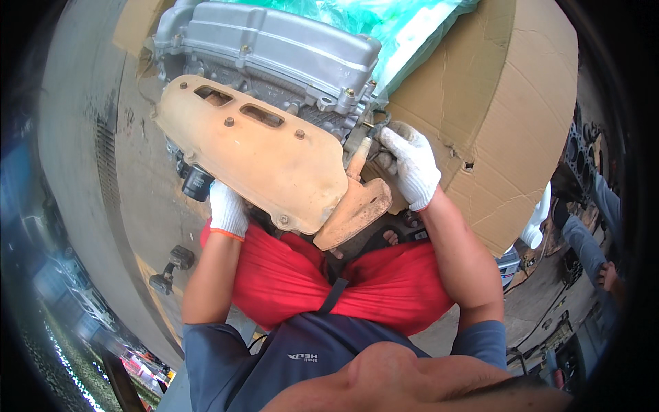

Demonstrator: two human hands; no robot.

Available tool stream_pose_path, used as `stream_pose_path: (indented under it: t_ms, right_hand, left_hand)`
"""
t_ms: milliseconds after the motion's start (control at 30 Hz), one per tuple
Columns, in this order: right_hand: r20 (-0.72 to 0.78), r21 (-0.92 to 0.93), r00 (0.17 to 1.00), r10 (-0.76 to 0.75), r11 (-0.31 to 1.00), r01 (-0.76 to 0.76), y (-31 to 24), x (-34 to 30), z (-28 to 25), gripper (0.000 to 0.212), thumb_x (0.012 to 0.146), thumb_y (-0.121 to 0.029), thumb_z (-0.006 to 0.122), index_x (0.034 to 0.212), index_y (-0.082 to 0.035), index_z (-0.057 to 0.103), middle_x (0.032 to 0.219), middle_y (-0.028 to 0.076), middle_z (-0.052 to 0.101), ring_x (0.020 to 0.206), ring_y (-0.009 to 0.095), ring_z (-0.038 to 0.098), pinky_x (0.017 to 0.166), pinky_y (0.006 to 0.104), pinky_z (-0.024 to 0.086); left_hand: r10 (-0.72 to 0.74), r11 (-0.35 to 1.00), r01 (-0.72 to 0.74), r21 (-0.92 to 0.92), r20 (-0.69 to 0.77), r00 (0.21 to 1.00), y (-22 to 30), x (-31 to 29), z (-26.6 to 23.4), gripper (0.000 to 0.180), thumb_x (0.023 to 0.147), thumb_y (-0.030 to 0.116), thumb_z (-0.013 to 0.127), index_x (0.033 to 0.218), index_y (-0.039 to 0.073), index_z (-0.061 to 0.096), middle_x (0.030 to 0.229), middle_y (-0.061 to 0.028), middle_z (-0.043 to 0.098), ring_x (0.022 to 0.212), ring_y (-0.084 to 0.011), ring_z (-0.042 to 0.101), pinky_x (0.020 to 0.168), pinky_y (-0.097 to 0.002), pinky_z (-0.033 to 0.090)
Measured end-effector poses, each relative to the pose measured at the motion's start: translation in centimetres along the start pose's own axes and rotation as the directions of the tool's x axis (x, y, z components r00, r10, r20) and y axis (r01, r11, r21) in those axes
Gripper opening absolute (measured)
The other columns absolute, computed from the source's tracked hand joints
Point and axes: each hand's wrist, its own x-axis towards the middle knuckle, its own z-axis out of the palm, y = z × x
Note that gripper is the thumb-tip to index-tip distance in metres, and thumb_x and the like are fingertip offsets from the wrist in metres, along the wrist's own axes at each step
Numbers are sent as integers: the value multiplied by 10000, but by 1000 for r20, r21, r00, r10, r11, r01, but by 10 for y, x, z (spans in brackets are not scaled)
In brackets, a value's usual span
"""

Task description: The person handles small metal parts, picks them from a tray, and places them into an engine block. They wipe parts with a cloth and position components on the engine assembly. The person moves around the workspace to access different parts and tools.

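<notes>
In front of me is an engine with a silver-grey valve cover [271,41]. A tan, rust-tinted heat shield [254,154] with two slots covers its near side, and a rusty flange plate [355,214] juts out at the shield's right end. My left hand [228,211], in a white glove, reaches under the shield's near edge beside a black oil filter [198,183]; its fingers are hidden. At the engine's right end, my gloved right hand [414,167] has its fingers closed near a short dark hose or cable [379,125]. What they grip is not clear.
Brown cardboard [511,130] stands close on the right, with green plastic sheeting [405,31] behind the engine. A black cordless tool [171,269] lies on the floor at left. To the right are a white bottle [537,223], a bare engine block [582,154] and another person's hand [607,276].
</notes>
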Motion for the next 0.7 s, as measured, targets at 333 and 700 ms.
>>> stream_pose_path:
  t_ms: [333, 700]
  right_hand:
    - [-6, -235, 1000, -30, 972, 28, 5, 1, -1, 255, 1059, -241, 582, 1035, -5, 675, 773, -18, 602, 638, 43, 497, 557, 218, 409]
    - [-2, -232, 998, -68, 971, 66, 14, 7, 1, 342, 1040, -313, 567, 950, -13, 706, 722, -1, 597, 635, 83, 524, 580, 273, 430]
  left_hand:
    - [69, 992, -76, -104, -61, 996, -2, 0, 4, 334, 1053, 305, 561, 1217, 30, 656, 1029, -102, 736, 805, -241, 719, 626, -362, 555]
    - [84, 991, -90, -103, -54, 995, -4, 3, 0, 362, 1057, 276, 554, 1291, 11, 632, 1112, -120, 737, 891, -265, 735, 690, -380, 584]
